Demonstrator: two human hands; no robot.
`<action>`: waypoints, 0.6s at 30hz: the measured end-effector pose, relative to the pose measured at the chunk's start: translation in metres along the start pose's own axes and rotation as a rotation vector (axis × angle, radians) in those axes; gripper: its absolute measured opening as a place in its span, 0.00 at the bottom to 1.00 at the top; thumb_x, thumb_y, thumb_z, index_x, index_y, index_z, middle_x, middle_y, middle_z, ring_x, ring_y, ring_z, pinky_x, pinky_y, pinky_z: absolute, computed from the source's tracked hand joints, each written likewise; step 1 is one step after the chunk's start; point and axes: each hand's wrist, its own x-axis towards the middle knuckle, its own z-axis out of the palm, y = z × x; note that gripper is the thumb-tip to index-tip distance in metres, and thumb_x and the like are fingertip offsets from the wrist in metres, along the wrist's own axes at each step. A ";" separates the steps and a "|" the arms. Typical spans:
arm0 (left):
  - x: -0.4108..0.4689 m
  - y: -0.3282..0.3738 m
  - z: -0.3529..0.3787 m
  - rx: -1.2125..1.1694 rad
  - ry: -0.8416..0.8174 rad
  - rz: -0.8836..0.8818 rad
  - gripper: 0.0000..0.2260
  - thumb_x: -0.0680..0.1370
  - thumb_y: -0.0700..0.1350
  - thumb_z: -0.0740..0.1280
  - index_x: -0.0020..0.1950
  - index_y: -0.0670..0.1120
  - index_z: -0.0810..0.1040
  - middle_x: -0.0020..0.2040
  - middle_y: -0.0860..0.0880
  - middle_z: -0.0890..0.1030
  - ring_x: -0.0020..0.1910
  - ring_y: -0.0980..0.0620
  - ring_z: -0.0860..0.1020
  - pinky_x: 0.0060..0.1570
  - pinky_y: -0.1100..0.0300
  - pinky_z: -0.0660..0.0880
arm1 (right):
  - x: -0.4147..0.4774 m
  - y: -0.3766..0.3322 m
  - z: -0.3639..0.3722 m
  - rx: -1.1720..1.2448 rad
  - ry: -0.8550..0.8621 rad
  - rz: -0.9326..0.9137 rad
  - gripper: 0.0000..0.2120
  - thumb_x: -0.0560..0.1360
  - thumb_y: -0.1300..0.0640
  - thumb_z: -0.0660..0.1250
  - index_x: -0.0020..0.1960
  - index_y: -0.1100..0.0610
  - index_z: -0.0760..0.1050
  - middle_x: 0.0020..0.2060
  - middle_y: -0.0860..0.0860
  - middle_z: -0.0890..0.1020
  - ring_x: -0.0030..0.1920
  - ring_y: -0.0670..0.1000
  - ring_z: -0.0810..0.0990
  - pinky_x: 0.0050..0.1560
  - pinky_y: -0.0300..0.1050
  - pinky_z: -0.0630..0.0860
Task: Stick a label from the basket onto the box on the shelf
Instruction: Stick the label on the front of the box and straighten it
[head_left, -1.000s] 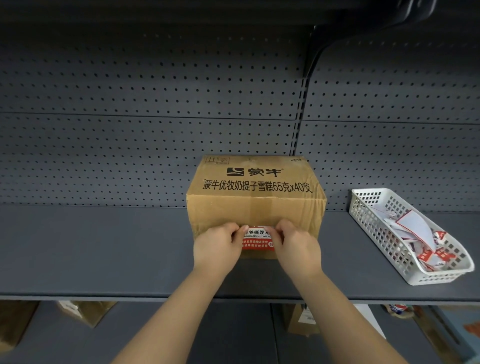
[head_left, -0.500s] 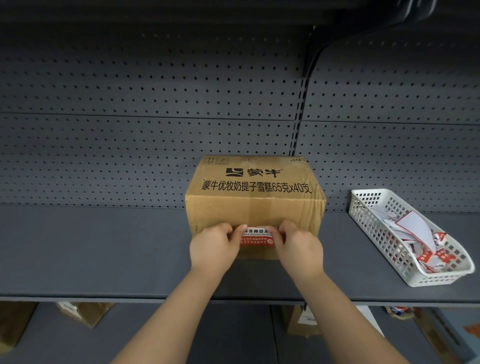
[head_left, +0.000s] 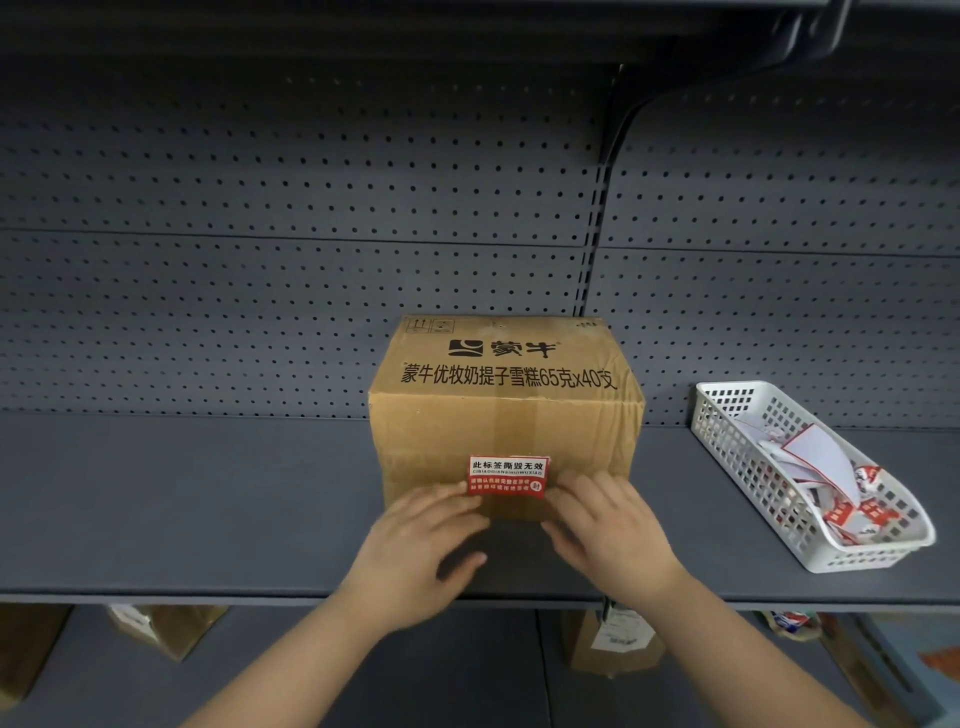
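At the left of the frame the grey metal shelf runs flat and bare beneath a dotted pegboard back panel. Near centre, the left hand hovers with fingers loosely spread, holding nothing; its fingertips reach the lower left corner of the label. That label, a small red-and-white rectangle with printed characters, lies flat on the front face of the box, low and centred over the strip of clear tape. The box is brown corrugated cardboard, slightly creased at its right edge. The right hand mirrors the left, open and empty, fingertips by the label's lower right corner. At the right of the frame sits the white plastic lattice basket, holding a loose heap of glossy labels and backing papers.

The risk, as I judge it, is a weak bond: slick tape under the label could let an edge lift, and any drag from a fingertip might peel a corner or wrinkle the paper.
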 end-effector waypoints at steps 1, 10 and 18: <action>-0.001 0.001 0.002 0.039 -0.054 0.066 0.19 0.75 0.55 0.67 0.64 0.50 0.77 0.68 0.50 0.76 0.71 0.51 0.68 0.68 0.46 0.66 | -0.003 -0.001 0.001 -0.035 -0.051 -0.069 0.17 0.73 0.51 0.65 0.58 0.57 0.75 0.56 0.55 0.81 0.57 0.57 0.77 0.54 0.49 0.71; 0.013 -0.011 0.011 0.346 -0.310 0.019 0.42 0.74 0.67 0.58 0.78 0.45 0.46 0.79 0.49 0.45 0.77 0.46 0.41 0.73 0.41 0.41 | 0.007 -0.008 0.005 -0.168 -0.429 -0.065 0.35 0.75 0.46 0.60 0.76 0.57 0.51 0.77 0.51 0.53 0.76 0.53 0.48 0.71 0.63 0.49; 0.020 -0.002 0.019 0.388 -0.353 -0.006 0.43 0.74 0.68 0.57 0.78 0.43 0.47 0.80 0.47 0.49 0.77 0.47 0.43 0.73 0.40 0.41 | 0.012 -0.009 0.009 -0.207 -0.487 -0.033 0.35 0.76 0.47 0.60 0.76 0.55 0.49 0.77 0.49 0.49 0.76 0.51 0.42 0.72 0.66 0.42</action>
